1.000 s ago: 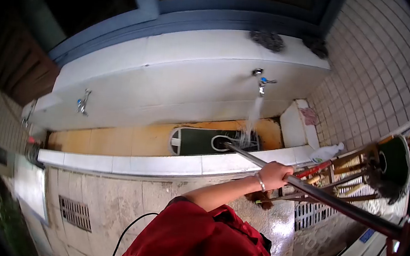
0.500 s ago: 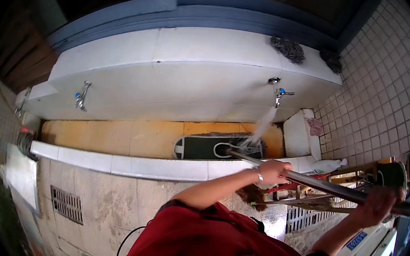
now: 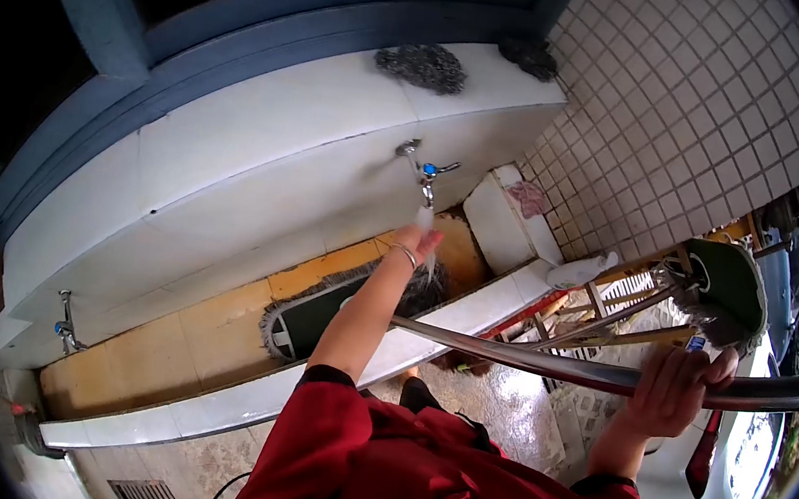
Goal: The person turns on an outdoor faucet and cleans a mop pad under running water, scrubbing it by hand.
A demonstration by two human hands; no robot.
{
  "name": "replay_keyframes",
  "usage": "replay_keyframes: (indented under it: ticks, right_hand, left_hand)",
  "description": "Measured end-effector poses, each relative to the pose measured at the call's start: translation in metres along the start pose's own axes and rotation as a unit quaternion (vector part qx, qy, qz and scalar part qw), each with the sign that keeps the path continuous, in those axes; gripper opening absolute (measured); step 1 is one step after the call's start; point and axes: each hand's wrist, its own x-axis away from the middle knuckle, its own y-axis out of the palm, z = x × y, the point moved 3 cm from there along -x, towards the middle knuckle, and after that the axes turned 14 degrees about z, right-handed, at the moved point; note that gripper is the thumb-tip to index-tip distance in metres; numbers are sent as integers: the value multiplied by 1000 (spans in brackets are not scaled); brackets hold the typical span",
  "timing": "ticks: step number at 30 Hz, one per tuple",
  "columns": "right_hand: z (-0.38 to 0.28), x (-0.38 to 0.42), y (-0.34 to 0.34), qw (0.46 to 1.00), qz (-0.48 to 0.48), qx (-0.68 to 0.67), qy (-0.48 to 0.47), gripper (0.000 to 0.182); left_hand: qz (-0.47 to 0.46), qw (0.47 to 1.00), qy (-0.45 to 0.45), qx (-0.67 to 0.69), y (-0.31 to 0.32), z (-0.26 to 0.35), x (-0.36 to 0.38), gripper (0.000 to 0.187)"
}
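Note:
My left hand [image 3: 417, 242] is in the water just below the running tap [image 3: 429, 182] with the blue-marked handle. It is off the pole, and its fingers are blurred by the stream. My right hand [image 3: 672, 390] wraps round the metal pole [image 3: 543, 362], which slants from the trough towards the right edge. A flat mop head [image 3: 306, 323], green with a grey fringe, lies in the yellow-tiled trough [image 3: 154, 357], partly hidden behind my left forearm.
Grey scrubbing clumps [image 3: 423, 67] lie on the white ledge [image 3: 267, 119]. A second tap [image 3: 67, 331] is at the left. A pink cloth [image 3: 527, 199] hangs near the tiled wall [image 3: 667, 112]. Another green mop head [image 3: 728, 289] and wooden frames stand at the right; a white car is beyond.
My left hand has let go of the pole and moved up into the water under the tap. My right hand still holds the pole. The view has turned to the right.

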Motion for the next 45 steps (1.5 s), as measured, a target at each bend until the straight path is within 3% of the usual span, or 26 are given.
replay_keyframes:
  ticks: [6, 9, 12, 15, 18, 19, 22, 25, 26, 29, 30, 33, 34, 38, 41, 42, 45]
  right_hand:
    - [2, -4, -45, 998, 42, -34, 9, 28]
    - [19, -11, -47, 999, -4, -30, 36, 28]
    - [51, -4, -53, 989, -31, -82, 122, 33]
    - [93, 9, -65, 980, -100, -88, 149, 36]
    - [144, 31, -67, 967, -105, -68, 221, 26]
    - [159, 34, -66, 952, -110, -87, 271, 23]
    - [157, 14, -32, 952, -82, -122, 269, 24]
    - [128, -17, 6, 957, -131, -140, 217, 24]
    - [118, -27, 9, 964, -117, -131, 201, 24]
    - [82, -58, 20, 977, -90, -101, 162, 27]
    - [74, -66, 20, 982, -94, -84, 139, 29]
    - [58, -75, 27, 984, -102, -64, 129, 29]
    - [53, -75, 28, 985, -110, -54, 119, 29]
    - [22, -78, 30, 991, -103, -41, 78, 26]
    - [-14, -90, 11, 991, -74, -89, 66, 24]
    - [-28, -92, 3, 990, -93, -92, 59, 24]
    - [-60, -88, -19, 989, -87, -110, 45, 26]
  left_hand:
    - [-29, 996, 64, -54, -7, -6, -18, 8]
    - [-119, 988, 36, -86, -26, 0, -24, 9]
    - [-50, 987, 83, -126, -72, 21, -15, 13]
    - [85, 985, 127, -86, -132, 47, 4, 16]
    - [163, 964, 197, -72, -192, 74, 43, 8]
    - [197, 954, 216, -59, -215, 81, 52, 6]
    - [253, 912, 261, -190, -294, 93, 43, 9]
    - [299, 764, 342, -458, -357, 104, 36, 21]
    - [281, 755, 346, -482, -369, 102, 42, 31]
    - [341, 673, 349, -555, -354, 95, 79, 34]
    - [348, 710, 257, -556, -347, 95, 77, 48]
    - [107, 818, 451, -342, -281, 86, 93, 58]
    - [192, 742, 467, -441, -280, 88, 77, 57]
    - [224, 733, 523, -373, -224, 95, 98, 46]
    - [232, 669, 604, -365, -190, 115, 117, 42]
    - [238, 676, 612, -335, -175, 120, 129, 36]
    - [122, 689, 626, -344, -117, 130, 200, 33]
